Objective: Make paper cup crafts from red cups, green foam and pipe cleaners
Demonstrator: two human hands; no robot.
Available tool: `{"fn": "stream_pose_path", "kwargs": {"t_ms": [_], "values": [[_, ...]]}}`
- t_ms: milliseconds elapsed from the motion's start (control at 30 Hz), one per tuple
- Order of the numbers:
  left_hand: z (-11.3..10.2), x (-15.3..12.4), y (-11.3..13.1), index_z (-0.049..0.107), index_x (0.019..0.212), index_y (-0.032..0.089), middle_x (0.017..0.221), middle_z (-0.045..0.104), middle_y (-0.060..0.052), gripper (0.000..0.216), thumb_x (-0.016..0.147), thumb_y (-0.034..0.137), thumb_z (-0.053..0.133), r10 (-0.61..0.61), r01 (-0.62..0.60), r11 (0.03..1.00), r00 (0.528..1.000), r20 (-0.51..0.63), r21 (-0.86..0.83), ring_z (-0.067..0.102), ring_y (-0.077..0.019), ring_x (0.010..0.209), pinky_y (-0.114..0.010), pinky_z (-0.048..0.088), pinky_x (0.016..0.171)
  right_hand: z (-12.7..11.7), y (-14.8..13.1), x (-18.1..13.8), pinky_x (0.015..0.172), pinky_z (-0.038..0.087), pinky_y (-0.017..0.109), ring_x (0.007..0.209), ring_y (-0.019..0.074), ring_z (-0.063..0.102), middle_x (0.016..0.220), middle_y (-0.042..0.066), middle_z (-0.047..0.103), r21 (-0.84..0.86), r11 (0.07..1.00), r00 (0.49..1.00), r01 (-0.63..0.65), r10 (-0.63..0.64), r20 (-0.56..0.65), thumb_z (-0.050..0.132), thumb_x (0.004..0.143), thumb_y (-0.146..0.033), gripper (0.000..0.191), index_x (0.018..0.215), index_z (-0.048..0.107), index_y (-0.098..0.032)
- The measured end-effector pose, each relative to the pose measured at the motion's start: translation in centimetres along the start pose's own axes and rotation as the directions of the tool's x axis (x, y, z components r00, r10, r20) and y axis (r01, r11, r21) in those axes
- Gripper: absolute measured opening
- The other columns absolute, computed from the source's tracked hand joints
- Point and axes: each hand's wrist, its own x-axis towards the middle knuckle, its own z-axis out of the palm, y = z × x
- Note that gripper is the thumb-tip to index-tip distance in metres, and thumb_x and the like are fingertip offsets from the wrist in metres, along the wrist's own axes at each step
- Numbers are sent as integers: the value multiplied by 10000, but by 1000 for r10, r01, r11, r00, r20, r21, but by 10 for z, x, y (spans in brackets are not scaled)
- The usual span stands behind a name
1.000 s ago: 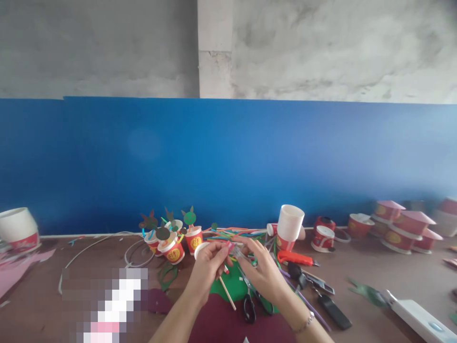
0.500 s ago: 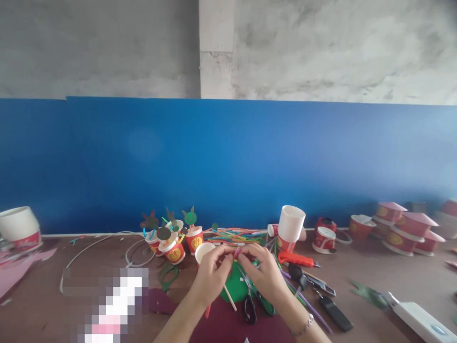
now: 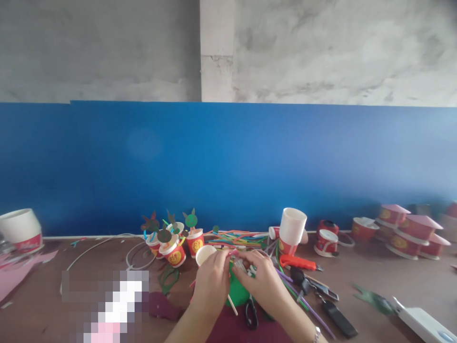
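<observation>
My left hand is closed, its fingertips pinching a small pink piece. Right beside it, my right hand has curled fingers and thumb close to the same piece. What sits between those fingertips is too small to make out. Under both hands lies green sheet material on a dark maroon sheet. A pale thin stick pokes out below my left hand. Scissors with black handles are partly hidden by my right hand. An open paper cup stands just behind my left hand.
Red paper cups with animal-like figures stand at the back left. Coloured sticks lie along the blue panel. Behind my right hand are a tall white cup stack, an orange cutter and keys with a black fob.
Both hands have lowered slightly and turned inward around the pink piece. My right hand now covers more of the scissors. The view has shifted a little.
</observation>
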Motion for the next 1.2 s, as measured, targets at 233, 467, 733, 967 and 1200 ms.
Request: {"fn": "stream_pose_path", "kwargs": {"t_ms": [233, 467, 733, 967, 1200], "values": [[-1, 3, 7, 605, 909, 193, 835, 673, -67, 221, 898, 245, 391, -154, 170, 966, 983, 95, -193, 622, -203, 775, -292, 467, 678, 1, -1, -2, 903, 406, 390, 821, 211, 604, 666, -37, 600, 50, 999, 997, 17, -13, -72, 588, 716, -291, 502, 1213, 547, -237], [8, 8, 6, 587, 984, 177, 697, 606, 6, 256, 768, 164, 450, -268, 419, 662, 907, 325, -622, 503, -108, 531, -210, 393, 495, 0, -1, -1, 922, 387, 420, 830, 214, 593, 699, -25, 605, 29, 999, 998, 27, -26, -52, 591, 727, -292, 461, 1183, 555, -238], [1, 15, 8, 641, 839, 145, 640, 579, 12, 222, 758, 336, 561, -303, 489, 518, 872, 385, -702, 524, -112, 564, -241, 444, 570, -3, 4, -3, 901, 397, 409, 878, 220, 583, 748, -10, 611, 12, 997, 997, 73, -72, -41, 568, 764, -286, 422, 1183, 545, -244], [-1, 13, 4, 633, 759, 146, 658, 567, -12, 293, 827, 408, 520, -293, 334, 748, 942, 166, -573, 526, -140, 620, -237, 430, 570, -5, -2, -5, 906, 388, 419, 930, 235, 581, 770, 4, 630, 33, 988, 988, 151, -152, 22, 561, 781, -259, 421, 1202, 533, -255], [1, 7, -1, 609, 753, 166, 661, 536, -9, 324, 875, 419, 448, -256, 253, 877, 965, 47, -409, 514, -156, 639, -237, 409, 569, -7, -9, -7, 873, 409, 402, 873, 223, 589, 779, 11, 624, 3, 982, 982, 189, -189, -2, 561, 790, -245, 382, 1171, 565, -276]]}}
